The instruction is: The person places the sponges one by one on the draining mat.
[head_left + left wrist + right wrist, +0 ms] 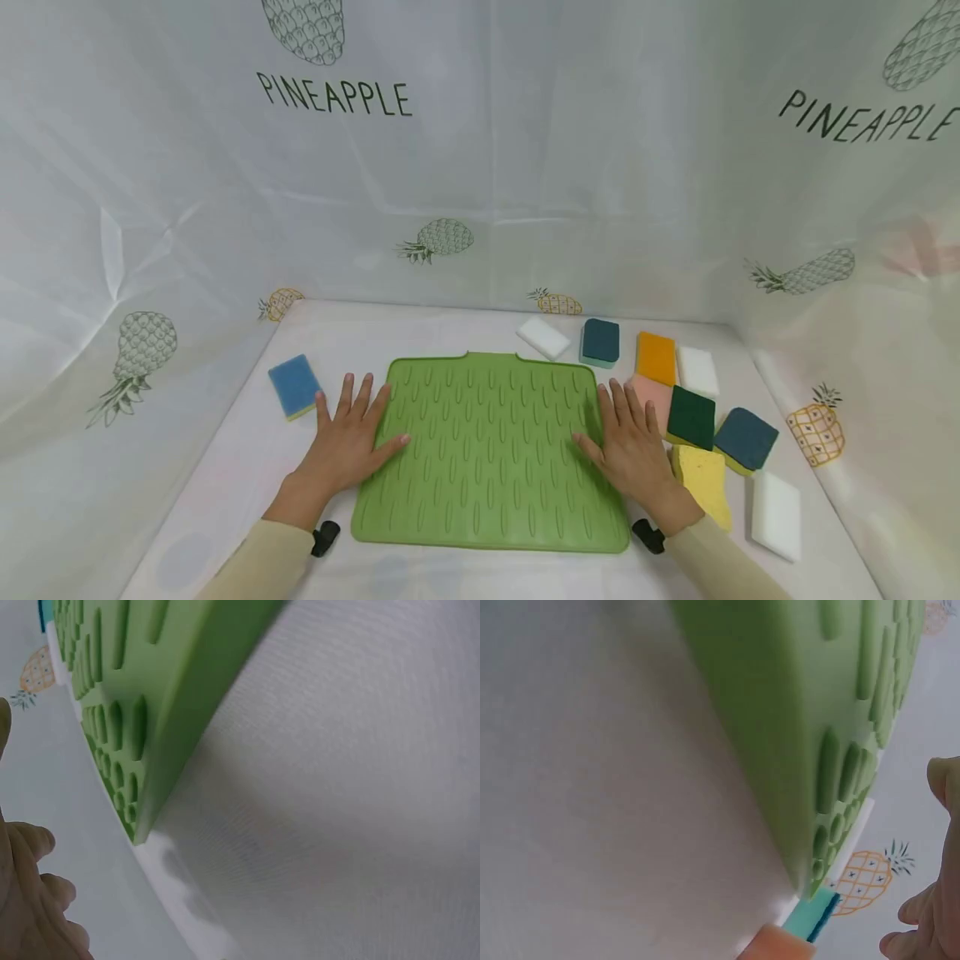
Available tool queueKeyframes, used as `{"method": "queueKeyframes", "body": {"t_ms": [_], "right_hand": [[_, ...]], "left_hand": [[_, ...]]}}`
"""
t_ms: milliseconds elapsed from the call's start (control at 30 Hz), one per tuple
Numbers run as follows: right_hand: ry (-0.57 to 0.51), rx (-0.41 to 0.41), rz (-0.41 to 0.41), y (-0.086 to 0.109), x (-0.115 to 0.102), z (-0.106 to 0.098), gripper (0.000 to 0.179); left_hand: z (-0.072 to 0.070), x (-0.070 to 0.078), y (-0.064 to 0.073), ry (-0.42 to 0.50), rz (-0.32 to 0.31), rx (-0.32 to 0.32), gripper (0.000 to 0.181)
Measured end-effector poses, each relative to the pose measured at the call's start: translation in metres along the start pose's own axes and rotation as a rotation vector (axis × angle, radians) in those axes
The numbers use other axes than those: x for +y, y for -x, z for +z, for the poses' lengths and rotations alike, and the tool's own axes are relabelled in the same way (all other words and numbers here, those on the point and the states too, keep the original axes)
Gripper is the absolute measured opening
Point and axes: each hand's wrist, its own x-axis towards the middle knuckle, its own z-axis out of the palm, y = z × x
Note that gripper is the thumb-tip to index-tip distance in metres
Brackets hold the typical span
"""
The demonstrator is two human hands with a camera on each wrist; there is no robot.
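Observation:
A green ridged mat [491, 450], perhaps a dish-drying mat, lies flat on the white table in the head view. My left hand [348, 442], fingers spread, is at its left edge, with the thumb over the ridges. At the opposite edge is my right hand [633, 450], its fingers straight and its thumb also over the mat. Neither hand grips anything; whether they press on the mat or hover is unclear. Both wrist views show the mat's side wall [187, 712] close up, with parts of the left hand [30, 900] and right hand [934, 900] at the frame edges.
A blue sponge [295, 386] lies left of the mat. A white block [543, 337] and a teal sponge [600, 340] lie behind it. Several more sponges crowd the right, including orange [656, 358], dark green [691, 417] and yellow [702, 479]. Pineapple-print sheeting [600, 183] surrounds the table.

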Motion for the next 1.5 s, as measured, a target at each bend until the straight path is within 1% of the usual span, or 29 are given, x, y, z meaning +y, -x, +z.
{"method": "queueKeyframes", "body": {"t_ms": [167,367,467,567,700,833,967,1067,1133,1267,1333,1433,1500], "right_hand": [[-0.013,-0.042,-0.019,-0.003,0.005,0.005,0.087],[-0.04,-0.105,-0.028,-0.005,0.008,0.008,0.079],[-0.029,-0.139,-0.034,-0.006,0.009,0.008,0.075],[0.007,-0.172,-0.041,-0.007,0.008,0.006,0.072],[0.055,-0.191,-0.053,-0.008,0.008,0.005,0.068],[0.062,-0.21,-0.058,-0.007,0.009,0.008,0.068],[0.06,-0.217,-0.062,-0.008,0.01,0.009,0.068],[0.057,-0.204,-0.071,-0.008,0.009,0.009,0.067],[0.056,-0.202,-0.076,-0.008,0.008,0.009,0.067],[0.058,-0.206,-0.078,-0.008,0.007,0.007,0.067],[0.06,-0.201,-0.08,-0.008,0.008,0.007,0.067],[0.061,-0.2,-0.08,-0.008,0.008,0.006,0.067],[0.063,-0.204,-0.081,-0.009,0.008,0.006,0.067]], "left_hand": [[0.004,-0.004,-0.003,-0.017,0.011,-0.022,0.093],[0.008,-0.005,-0.007,0.009,0.008,-0.069,0.091],[0.009,-0.005,-0.007,0.026,0.004,-0.089,0.09],[0.008,-0.005,-0.007,0.032,0.004,-0.115,0.087],[0.009,-0.006,-0.007,0.025,0.005,-0.144,0.085],[0.012,-0.008,-0.008,0.006,0.007,-0.151,0.084],[0.01,-0.014,-0.008,-0.006,0.023,-0.118,0.081],[0.005,-0.026,-0.009,-0.024,0.037,-0.076,0.079],[-0.001,-0.039,-0.01,-0.046,0.037,-0.052,0.077],[-0.013,-0.071,-0.009,-0.095,0.015,-0.013,0.072],[-0.02,-0.089,-0.007,-0.108,0.005,0.02,0.068],[-0.03,-0.113,-0.003,-0.112,-0.007,0.086,0.063],[-0.035,-0.127,-0.001,-0.127,-0.016,0.112,0.061]]}}
